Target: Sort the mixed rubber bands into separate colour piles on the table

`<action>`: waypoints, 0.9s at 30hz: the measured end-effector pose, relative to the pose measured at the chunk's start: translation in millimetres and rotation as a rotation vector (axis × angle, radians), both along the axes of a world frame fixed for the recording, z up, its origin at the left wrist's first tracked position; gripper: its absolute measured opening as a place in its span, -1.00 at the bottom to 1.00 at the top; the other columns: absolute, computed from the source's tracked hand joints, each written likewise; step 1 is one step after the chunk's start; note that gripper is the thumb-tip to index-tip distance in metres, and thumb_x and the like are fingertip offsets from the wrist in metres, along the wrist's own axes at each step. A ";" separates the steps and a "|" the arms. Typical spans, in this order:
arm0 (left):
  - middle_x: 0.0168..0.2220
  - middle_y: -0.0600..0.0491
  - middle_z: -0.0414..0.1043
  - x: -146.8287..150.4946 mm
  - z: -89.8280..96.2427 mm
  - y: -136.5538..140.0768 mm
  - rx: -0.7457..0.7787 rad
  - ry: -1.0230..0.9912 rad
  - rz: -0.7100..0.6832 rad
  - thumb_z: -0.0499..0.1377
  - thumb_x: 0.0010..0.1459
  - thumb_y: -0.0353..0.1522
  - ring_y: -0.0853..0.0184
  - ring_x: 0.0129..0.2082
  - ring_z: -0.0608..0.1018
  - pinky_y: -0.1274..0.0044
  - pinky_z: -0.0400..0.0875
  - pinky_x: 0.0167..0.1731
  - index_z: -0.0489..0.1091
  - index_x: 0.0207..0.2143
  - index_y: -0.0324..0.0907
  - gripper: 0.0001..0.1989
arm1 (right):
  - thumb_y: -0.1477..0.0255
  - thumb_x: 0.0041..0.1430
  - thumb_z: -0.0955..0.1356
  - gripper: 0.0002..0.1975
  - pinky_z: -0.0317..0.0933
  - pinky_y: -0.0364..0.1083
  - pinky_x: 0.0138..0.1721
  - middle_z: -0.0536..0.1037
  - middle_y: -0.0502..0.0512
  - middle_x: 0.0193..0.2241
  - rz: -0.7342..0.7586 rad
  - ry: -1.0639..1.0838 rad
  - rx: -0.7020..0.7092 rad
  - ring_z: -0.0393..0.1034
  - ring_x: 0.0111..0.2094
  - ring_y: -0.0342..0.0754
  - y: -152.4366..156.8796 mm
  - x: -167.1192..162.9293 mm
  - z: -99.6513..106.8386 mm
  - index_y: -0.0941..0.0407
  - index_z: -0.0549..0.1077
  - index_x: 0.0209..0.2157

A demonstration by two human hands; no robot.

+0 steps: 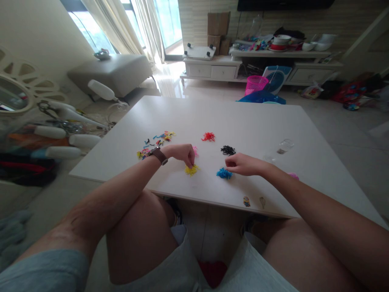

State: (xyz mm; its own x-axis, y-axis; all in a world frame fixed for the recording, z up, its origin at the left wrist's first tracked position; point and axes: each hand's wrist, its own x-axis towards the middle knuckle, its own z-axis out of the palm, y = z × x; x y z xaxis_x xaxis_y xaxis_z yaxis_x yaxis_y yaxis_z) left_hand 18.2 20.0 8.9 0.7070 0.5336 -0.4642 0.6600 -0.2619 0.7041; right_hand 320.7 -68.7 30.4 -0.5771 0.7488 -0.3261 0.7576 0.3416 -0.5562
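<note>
My left hand [183,153], with a brown-strapped watch at the wrist, points down in a pinch just over a yellow pile [191,170] of small, thin pieces that look like rubber bands. Whatever is between its fingertips is too small to name. Over the edge of a blue pile [224,173] of like pieces, my right hand [240,164] has its fingers curled together; what they hold, if anything, is hidden. A black pile [227,150] lies just beyond that hand, and a red pile [208,136] farther back. Part of a pink pile [195,151] shows behind my left hand. Mixed-colour pieces [165,137] are scattered left.
On the white table [243,121], a clear jar [286,146] lies at right. A cartoon-figure sticker [246,201] and a small pale flat piece [262,202] are near the front edge. A pink item [293,176] shows behind my right forearm. A pink basket [255,84] stands beyond.
</note>
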 end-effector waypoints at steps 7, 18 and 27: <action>-0.48 0.02 0.60 5.8 2.8 -2.9 0.057 -0.090 -0.038 0.50 -0.28 -0.28 0.36 -0.50 0.52 0.60 0.29 -0.50 0.65 -0.46 -0.18 -0.74 | 0.41 0.16 0.34 -0.85 0.21 -0.13 -0.30 0.55 0.09 -0.30 0.030 0.163 0.111 0.39 -0.35 -0.09 -4.0 -9.8 -2.0 0.14 0.51 -0.24; -0.53 0.05 0.57 28.9 13.5 -19.6 0.061 -0.173 -0.087 0.48 -0.21 -0.28 0.41 -0.55 0.47 0.58 0.27 -0.51 0.66 -0.44 -0.18 -0.78 | 0.49 0.16 0.37 -0.47 0.25 0.09 0.17 0.44 0.18 0.16 0.232 0.306 0.239 0.37 0.14 0.12 -21.1 -37.8 -8.8 -0.02 0.43 0.18; -0.56 0.09 0.56 31.6 7.8 -19.2 0.057 -0.199 -0.088 0.50 -0.25 -0.28 0.42 -0.57 0.47 0.59 0.27 -0.52 0.66 -0.46 -0.17 -0.76 | 0.45 0.19 0.38 -0.54 0.27 0.06 0.13 0.48 0.20 0.10 0.258 0.297 0.249 0.39 0.10 0.11 -22.5 -40.4 -10.1 0.03 0.45 0.14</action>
State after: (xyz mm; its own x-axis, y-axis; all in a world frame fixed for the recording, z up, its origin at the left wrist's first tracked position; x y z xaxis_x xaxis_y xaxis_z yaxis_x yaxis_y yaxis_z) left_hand 49.8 0.9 16.7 0.8269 0.4869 -0.2816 0.4820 -0.3554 0.8009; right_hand 280.3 -91.2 20.4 -0.7960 0.6031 0.0527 0.4509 0.6487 -0.6131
